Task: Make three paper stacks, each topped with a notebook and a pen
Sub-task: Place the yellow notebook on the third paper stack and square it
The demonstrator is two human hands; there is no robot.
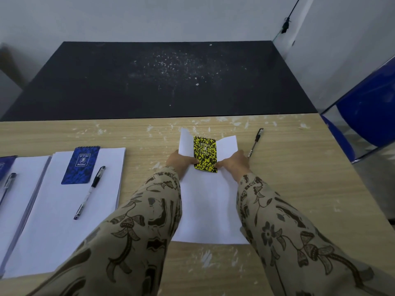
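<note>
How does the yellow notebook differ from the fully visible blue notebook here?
The yellow notebook is speckled yellow and black; the blue notebook is dark blue. The yellow one is gripped by the left hand and right hand; the blue one lies untouched. The blue one has a pen beside it on its stack; the yellow one's doesn't. Both sit on white paper.

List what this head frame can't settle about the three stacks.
- Leftmost stack: cut off by the left frame edge in the head view; only a corner of its blue notebook shows.
- Right stack: sleeves cover both side edges, so sheet count is unreadable.
- Yellow notebook: cover print too small to read; whether it rests flat or is held by the left hand and right hand is unclear.
</note>
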